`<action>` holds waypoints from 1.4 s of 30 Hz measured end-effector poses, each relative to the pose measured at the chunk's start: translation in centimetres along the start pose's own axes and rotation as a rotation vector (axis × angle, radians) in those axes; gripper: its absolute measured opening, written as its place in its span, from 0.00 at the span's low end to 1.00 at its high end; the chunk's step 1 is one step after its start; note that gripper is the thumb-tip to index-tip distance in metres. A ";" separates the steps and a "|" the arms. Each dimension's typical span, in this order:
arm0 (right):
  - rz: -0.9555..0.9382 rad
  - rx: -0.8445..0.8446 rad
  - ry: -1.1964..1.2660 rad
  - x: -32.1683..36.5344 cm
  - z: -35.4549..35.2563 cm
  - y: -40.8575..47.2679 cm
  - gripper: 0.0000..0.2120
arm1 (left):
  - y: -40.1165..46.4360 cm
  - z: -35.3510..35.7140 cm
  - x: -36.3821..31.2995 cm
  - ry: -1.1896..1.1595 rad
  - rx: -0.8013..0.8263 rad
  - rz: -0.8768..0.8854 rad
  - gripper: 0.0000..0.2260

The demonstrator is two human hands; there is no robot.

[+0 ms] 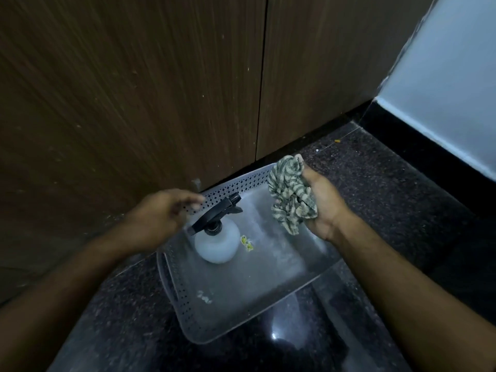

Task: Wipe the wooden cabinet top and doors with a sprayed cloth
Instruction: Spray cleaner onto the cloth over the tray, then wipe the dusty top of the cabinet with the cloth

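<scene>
Dark granite floor (375,183), crumpled green-striped cloth (291,194) bunched in right hand (322,205)

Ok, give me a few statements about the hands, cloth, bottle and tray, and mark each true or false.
1. The right hand holds the striped cloth bunched in its grip. True.
2. The spray bottle lies on its side on the floor. False: it stands upright in the tray.
3. The left hand is open beside the bottle's black trigger head. True.
4. The cloth is pressed against the cabinet doors. False: it is held above the tray, apart from them.
</scene>
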State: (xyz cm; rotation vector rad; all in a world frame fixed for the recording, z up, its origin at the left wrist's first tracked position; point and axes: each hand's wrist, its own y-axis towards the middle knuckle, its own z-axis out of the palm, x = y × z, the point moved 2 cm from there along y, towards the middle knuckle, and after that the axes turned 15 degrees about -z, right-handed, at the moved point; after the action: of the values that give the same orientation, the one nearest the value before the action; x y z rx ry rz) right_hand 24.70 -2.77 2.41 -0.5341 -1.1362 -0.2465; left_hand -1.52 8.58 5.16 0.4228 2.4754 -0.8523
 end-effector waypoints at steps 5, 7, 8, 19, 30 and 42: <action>-0.042 -0.119 -0.127 4.4 0.8 -1.1 0.21 | -3.1 -2.4 -8.4 -0.206 -0.231 0.140 0.14; -0.105 -0.189 -0.158 7.2 1.3 -2.5 0.20 | -4.6 -1.8 -12.3 -0.254 -0.296 0.237 0.16; -0.146 -0.213 -0.188 8.8 1.5 -3.4 0.20 | -5.2 -1.4 -14.0 -0.315 -0.290 0.264 0.16; -0.559 -0.370 -0.750 28.2 -4.2 -22.5 0.27 | -18.8 4.4 -29.6 -0.820 0.210 0.440 0.12; -0.486 -0.637 -1.199 32.2 -12.6 -31.8 0.18 | -22.7 11.2 -35.0 -0.457 0.256 0.586 0.16; -0.353 -0.767 -1.924 27.0 -15.4 -24.7 0.17 | -17.3 13.1 -40.2 -0.370 0.231 0.587 0.10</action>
State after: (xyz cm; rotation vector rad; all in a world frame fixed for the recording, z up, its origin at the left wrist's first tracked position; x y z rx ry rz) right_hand 36.94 -29.66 28.96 -1.3338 -3.0653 -0.4903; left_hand 29.08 -18.09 26.08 0.9229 1.7758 -0.8653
